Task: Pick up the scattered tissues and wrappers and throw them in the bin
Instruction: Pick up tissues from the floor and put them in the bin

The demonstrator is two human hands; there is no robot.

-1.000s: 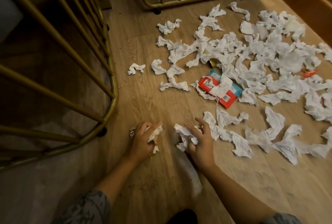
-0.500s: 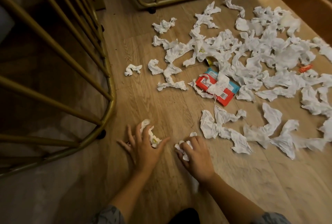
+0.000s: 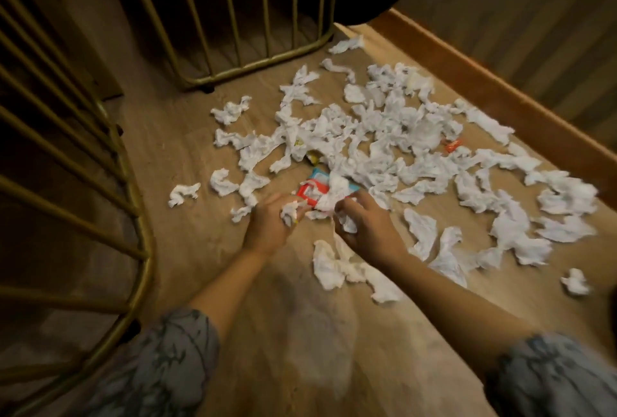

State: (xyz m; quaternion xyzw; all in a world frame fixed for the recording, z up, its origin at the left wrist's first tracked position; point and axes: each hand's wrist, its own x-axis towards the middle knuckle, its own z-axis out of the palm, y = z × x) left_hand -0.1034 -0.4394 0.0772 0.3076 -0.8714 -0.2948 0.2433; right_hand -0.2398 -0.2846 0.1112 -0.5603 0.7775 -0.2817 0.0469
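Already both hands are full: the left hand (image 3: pixel 272 220) is curled round a tissue wad (image 3: pixel 289 211), and the right hand (image 3: pixel 369 226) grips another wad (image 3: pixel 344 220) while its fingertips (image 3: pixel 345 205) reach the tissue lying over the red wrapper (image 3: pixel 309 194), near the middle of the floor (image 3: pixel 187 136).

What could go wrong, as I judge it: with palms already stuffed, grabbing more may squeeze a wad out, and loose tissue tears or trails when pulled from a tangled heap. The slick wrapper may slide from under the tissue and stay behind. No bin shows in this view, so a long carry with overfull hands risks dropping pieces on the way.

Counting: tissues (image 3: pixel 384 136) are too many and too tangled for a firm figure, several dozen by my guess, spread from the middle of the floor toward its right edge by the wooden skirting (image 3: pixel 484 82). Wrappers: one red, one small orange wrapper (image 3: pixel 453 146) and a yellowish scrap (image 3: pixel 314 157); more may be buried. Two gold wire frames (image 3: pixel 267 59) stand at the left and far edges.
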